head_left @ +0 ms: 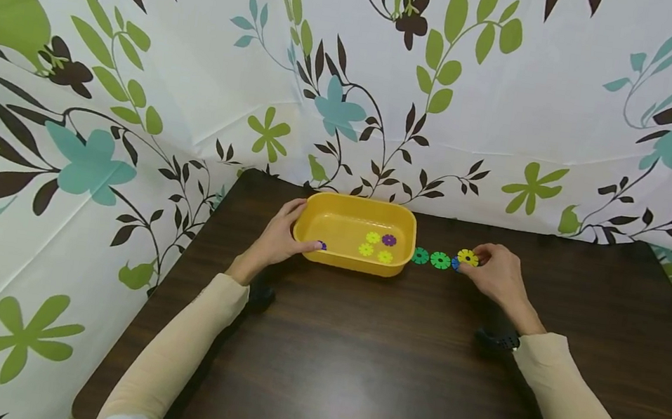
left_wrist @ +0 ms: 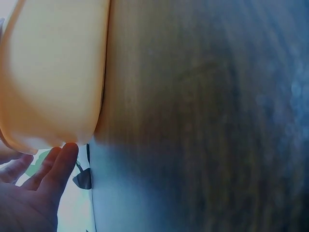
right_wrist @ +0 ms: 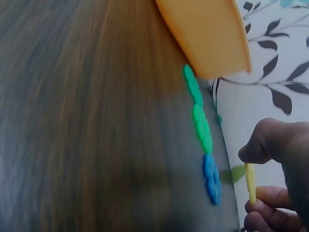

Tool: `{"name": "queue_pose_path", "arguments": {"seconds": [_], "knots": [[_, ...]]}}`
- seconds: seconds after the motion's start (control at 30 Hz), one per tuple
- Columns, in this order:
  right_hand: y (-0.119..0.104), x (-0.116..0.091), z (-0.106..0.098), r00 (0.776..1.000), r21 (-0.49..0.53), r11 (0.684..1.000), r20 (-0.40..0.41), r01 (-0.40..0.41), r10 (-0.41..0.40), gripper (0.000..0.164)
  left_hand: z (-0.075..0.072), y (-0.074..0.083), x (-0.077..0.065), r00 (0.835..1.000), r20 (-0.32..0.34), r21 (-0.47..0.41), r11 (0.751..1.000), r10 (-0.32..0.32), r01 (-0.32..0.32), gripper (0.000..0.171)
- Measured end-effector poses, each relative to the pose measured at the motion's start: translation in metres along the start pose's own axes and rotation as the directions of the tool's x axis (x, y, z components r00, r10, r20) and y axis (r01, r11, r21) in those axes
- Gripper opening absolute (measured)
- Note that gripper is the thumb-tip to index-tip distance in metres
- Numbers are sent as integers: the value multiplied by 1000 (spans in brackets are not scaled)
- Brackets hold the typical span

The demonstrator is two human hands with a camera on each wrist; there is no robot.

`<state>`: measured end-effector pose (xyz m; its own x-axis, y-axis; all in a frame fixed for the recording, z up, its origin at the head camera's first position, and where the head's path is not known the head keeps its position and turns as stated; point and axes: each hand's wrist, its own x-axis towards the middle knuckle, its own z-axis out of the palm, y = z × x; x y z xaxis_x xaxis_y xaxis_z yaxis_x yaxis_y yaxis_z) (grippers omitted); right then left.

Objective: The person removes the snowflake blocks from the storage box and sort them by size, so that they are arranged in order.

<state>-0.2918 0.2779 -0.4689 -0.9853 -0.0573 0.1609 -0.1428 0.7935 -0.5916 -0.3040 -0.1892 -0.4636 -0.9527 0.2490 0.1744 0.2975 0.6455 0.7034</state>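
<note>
My left hand [head_left: 278, 234] grips the left end of a yellow plastic tub [head_left: 351, 263], its thumb over the near rim and its fingers along the outer end wall. Beside that thumb shows a small purple-blue piece [head_left: 323, 245]. My right hand [head_left: 496, 273] pinches a yellow notched flower disc [head_left: 468, 256] between thumb and fingers. In the right wrist view this disc is held edge-on above the table. Below it lies a blue disc [right_wrist: 211, 179], in line with two green discs [head_left: 440, 260] running from the tub's right end.
Inside the tub are several yellow discs [head_left: 373, 238] and a purple disc [head_left: 389, 240]. The tub stands near the back edge of a dark wooden table [head_left: 349, 353]. Directly behind the table hangs a white cloth [head_left: 189, 63] printed with leaves and birds.
</note>
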Motion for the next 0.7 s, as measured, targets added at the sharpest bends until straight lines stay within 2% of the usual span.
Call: {"name": "queue_pose_path", "arguments": {"seconds": [0.3,0.7], "knots": [[19,-3,-7,999,-32,999,38,-36,38,54,1,-1,0,1000,-7,9,1000,-10,10,109],[33,-4,-9,994,-59,994,51,-94,97,53,2,-4,1,1000,-8,6,1000,-3,3,108]]}}
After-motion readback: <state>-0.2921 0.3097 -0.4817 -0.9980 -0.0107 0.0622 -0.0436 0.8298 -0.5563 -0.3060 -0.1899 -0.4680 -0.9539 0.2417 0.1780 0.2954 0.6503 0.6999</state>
